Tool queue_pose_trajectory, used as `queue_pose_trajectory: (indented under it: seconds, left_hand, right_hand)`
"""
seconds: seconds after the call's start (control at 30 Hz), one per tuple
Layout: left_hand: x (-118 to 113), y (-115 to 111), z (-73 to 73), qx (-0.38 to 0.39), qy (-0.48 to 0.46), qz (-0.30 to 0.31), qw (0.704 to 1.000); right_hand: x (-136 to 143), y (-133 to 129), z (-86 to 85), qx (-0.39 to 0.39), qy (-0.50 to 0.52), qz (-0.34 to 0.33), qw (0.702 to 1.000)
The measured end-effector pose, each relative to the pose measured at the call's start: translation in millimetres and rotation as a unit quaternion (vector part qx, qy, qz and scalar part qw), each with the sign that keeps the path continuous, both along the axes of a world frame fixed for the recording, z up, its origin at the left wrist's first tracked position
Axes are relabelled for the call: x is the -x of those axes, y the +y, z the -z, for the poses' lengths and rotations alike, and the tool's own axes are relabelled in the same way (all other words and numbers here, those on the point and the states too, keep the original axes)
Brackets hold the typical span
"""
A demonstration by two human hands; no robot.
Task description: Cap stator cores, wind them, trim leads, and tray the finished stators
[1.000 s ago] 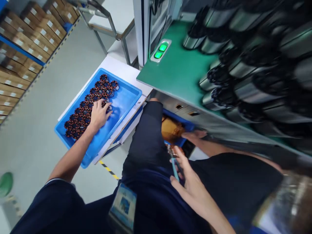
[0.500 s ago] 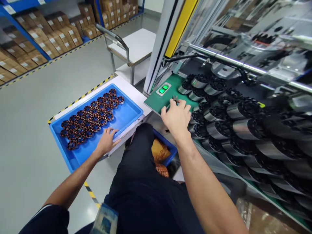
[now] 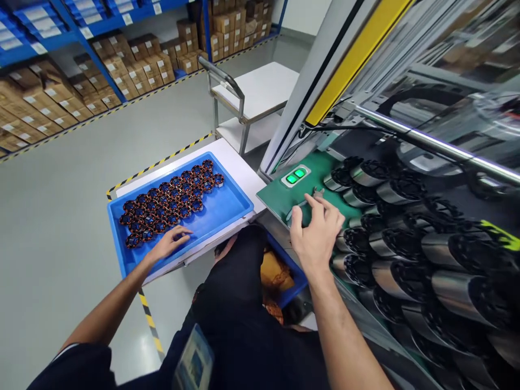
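Many hollow black-and-orange rings (image 3: 162,199) lie near our spread left hand (image 3: 167,244), our right hand (image 3: 316,234) splayed over grey-headed pliers (image 3: 318,192).

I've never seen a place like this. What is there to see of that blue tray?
The blue tray is a shallow, open-topped rectangle with raised walls and a rim, and it looks like plastic. It lies on a white tabletop. Dark ring-shaped parts with orange-brown edging stand packed in rows inside it, leaving bare floor at the right end. The left hand is over its near side; whether the fingers touch it is hard to tell.
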State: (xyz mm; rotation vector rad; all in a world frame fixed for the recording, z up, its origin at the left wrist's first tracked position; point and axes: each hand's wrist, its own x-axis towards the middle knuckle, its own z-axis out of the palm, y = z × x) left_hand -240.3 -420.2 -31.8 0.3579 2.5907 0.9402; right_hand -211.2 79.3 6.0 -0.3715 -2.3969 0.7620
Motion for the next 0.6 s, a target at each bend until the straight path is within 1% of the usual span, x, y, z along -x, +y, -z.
queue_pose_trajectory:
  seconds: [0.07,0.13,0.27,0.4,0.47,0.6]
  left_hand:
    - [-4,-11,-1.5,0.013,0.013,-0.032,0.999]
    - [-8,-13,-1.6,0.026,0.025,-0.053,0.998]
    - [-22,1,-6.3,0.053,0.024,-0.046,0.997]
    - [-45,17,-11.9,0.101,-0.005,-0.004,0.995]
    - [-53,22,-10.4,0.14,-0.004,0.003,0.99]
    - [-58,27,-3.1,0.196,0.01,-0.016,0.98]
  right_hand:
    - [-1,0,0.3,0.006,0.012,-0.008,1.0]
    - [-2,0,-0.9,0.004,0.021,-0.02,1.0]
    - [-8,-1,-4.4,-0.001,0.024,-0.04,0.999]
    - [-11,0,-5.4,-0.004,0.025,-0.051,0.998]
    - [-12,-1,-6.6,-0.015,0.027,-0.055,0.998]
    - [-12,-7,-12.3,-0.052,0.003,-0.068,0.996]
